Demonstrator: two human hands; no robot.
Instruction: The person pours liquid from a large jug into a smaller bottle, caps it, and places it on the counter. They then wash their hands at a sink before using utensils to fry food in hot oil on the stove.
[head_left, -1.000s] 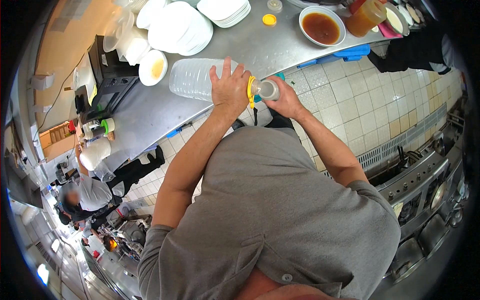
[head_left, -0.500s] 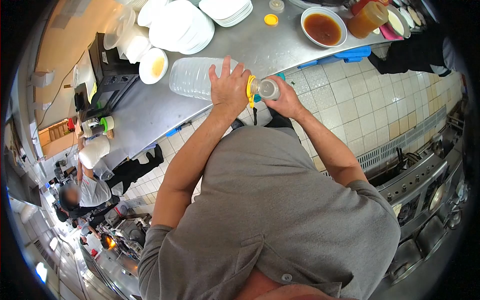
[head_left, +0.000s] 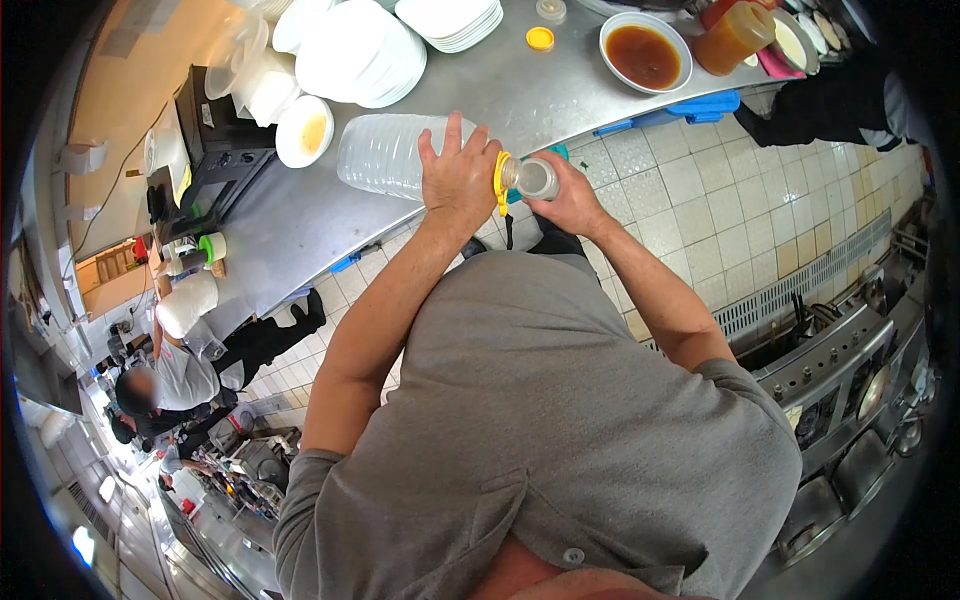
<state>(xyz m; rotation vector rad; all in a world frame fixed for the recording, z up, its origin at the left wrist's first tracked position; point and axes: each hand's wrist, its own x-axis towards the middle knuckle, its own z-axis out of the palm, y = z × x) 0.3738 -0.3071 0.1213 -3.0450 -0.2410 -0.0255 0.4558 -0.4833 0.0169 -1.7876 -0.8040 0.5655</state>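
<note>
A large clear plastic jug [head_left: 385,157] lies tilted over the steel counter's edge, its neck with a yellow ring [head_left: 501,183] pointing right. My left hand [head_left: 460,178] grips the jug near the neck, fingers over its top. Just right of the neck, my right hand [head_left: 572,195] is wrapped round a small clear bottle [head_left: 538,179], whose open-looking end meets the jug's mouth. Whether liquid passes between them is too small to tell.
On the counter [head_left: 500,95] are stacked white plates [head_left: 365,50], a bowl with yellowish contents [head_left: 304,132], a yellow cap [head_left: 540,39], a bowl of brown sauce [head_left: 645,54] and a sauce bottle [head_left: 735,40]. Co-workers [head_left: 185,375] stand at the left; another person's dark-clothed legs [head_left: 820,105] show upper right.
My hands, the jug and the small bottle hold nearly the same positions. At the left, the co-worker has shifted slightly, and the flame behind has shrunk.
</note>
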